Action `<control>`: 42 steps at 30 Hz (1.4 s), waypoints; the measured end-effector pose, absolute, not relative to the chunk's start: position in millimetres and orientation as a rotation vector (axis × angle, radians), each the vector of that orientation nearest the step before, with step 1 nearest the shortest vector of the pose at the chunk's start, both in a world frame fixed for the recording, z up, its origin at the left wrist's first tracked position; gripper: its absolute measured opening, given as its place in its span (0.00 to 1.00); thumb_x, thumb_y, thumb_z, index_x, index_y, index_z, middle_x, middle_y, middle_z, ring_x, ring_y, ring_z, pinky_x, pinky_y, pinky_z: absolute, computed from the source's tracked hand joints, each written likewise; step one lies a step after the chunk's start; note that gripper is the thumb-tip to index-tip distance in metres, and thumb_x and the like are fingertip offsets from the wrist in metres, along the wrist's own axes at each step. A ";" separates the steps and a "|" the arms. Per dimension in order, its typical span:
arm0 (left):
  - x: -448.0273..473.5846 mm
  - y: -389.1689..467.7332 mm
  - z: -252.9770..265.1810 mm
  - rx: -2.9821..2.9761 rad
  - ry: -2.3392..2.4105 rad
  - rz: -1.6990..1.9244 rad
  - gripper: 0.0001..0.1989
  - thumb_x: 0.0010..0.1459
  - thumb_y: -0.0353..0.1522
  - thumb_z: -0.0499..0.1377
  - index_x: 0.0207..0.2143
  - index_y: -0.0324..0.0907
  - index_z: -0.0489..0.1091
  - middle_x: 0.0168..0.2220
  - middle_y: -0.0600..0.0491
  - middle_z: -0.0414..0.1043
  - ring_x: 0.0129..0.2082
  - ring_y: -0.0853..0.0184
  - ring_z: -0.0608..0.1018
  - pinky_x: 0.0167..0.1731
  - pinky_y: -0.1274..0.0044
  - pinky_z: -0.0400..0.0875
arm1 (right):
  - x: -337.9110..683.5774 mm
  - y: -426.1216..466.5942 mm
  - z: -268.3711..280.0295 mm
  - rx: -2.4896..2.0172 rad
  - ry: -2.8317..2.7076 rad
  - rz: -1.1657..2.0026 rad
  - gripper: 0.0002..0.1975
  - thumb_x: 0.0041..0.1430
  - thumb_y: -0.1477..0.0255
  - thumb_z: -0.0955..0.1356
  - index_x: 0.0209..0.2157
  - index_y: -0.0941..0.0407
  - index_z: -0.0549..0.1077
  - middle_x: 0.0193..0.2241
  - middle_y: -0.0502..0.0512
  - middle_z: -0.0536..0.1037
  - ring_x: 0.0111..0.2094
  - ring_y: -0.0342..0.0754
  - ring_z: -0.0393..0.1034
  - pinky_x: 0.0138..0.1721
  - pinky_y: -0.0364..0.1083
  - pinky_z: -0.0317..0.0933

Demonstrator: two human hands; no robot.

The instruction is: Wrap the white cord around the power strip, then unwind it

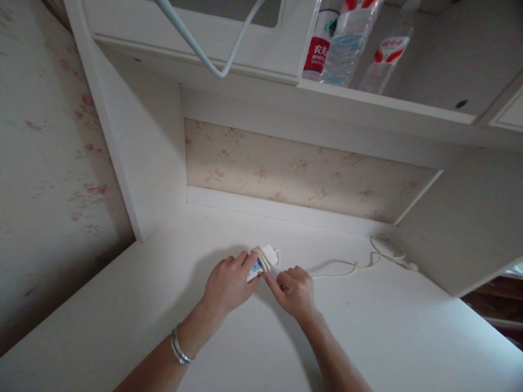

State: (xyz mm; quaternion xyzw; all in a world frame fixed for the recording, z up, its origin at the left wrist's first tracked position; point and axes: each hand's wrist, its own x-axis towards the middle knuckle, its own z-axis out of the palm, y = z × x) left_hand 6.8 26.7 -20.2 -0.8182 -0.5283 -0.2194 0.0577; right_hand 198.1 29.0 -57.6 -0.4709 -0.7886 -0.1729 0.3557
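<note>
Clamping a small white rectangular block with a blue face (254, 268) in the left hand (229, 283), just below mid-view at 6 o'clock. Bound with several turns of thin off-white cord (263, 259). Showing a squarish white part at the 1 o'clock end, with a small cord loop poking out toward 3.

Coming in from 5 o'clock with the right hand (297, 291), one digit extended to the block's near edge, other fingers curled in. Almost meeting the left thumb there. Cannot tell on firm contact, nor on any cord pinched inside the curl.

Working over a broad, flat white desk top (212, 348); cannot tell about block resting or lifted.

Trailing out from behind the right hand toward 3 o'clock: slack off-white cord (341, 274), looped beside the grey-white side panel (453, 218). Hidden behind the hand at its near end.

Also in view: silver metal bracelet (178, 347) on the left wrist at 7, clear plastic bottles with red-and-white labels (347, 46) on the shelf at 1, bent pale-blue cable (204, 54) hanging near 11.
</note>
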 end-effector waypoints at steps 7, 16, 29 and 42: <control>21.7 20.8 -28.7 -2.661 -1.581 -0.530 0.18 0.56 0.38 0.55 0.49 0.49 0.61 0.39 0.51 0.71 0.36 0.60 0.75 0.34 0.72 0.68 | 199.1 21.6 -49.1 -0.863 -2.123 -0.480 0.19 0.59 0.75 0.64 0.14 0.57 0.64 0.12 0.49 0.64 0.18 0.41 0.54 0.27 0.47 0.44; 19.5 15.7 -29.8 -2.940 -1.264 -0.393 0.19 0.53 0.43 0.59 0.46 0.48 0.65 0.41 0.53 0.72 0.39 0.60 0.76 0.39 0.71 0.69 | 203.6 24.7 -41.2 -0.968 -2.099 -0.265 0.19 0.62 0.74 0.60 0.17 0.57 0.62 0.13 0.47 0.61 0.18 0.40 0.53 0.29 0.45 0.47; 32.0 4.8 -35.5 -2.995 -0.975 -0.326 0.17 0.56 0.46 0.56 0.42 0.46 0.67 0.40 0.53 0.73 0.36 0.61 0.77 0.33 0.71 0.71 | 206.8 25.8 -33.5 -1.158 -2.213 0.141 0.24 0.67 0.65 0.55 0.17 0.56 0.63 0.13 0.46 0.64 0.18 0.39 0.56 0.35 0.43 0.52; 32.2 -5.3 -27.7 -3.027 -0.460 -0.469 0.22 0.56 0.51 0.53 0.39 0.42 0.65 0.33 0.53 0.71 0.29 0.65 0.75 0.29 0.73 0.67 | 239.5 46.0 -45.4 -1.388 -2.041 0.495 0.29 0.65 0.56 0.53 0.19 0.55 0.70 0.14 0.48 0.66 0.24 0.43 0.64 0.33 0.42 0.54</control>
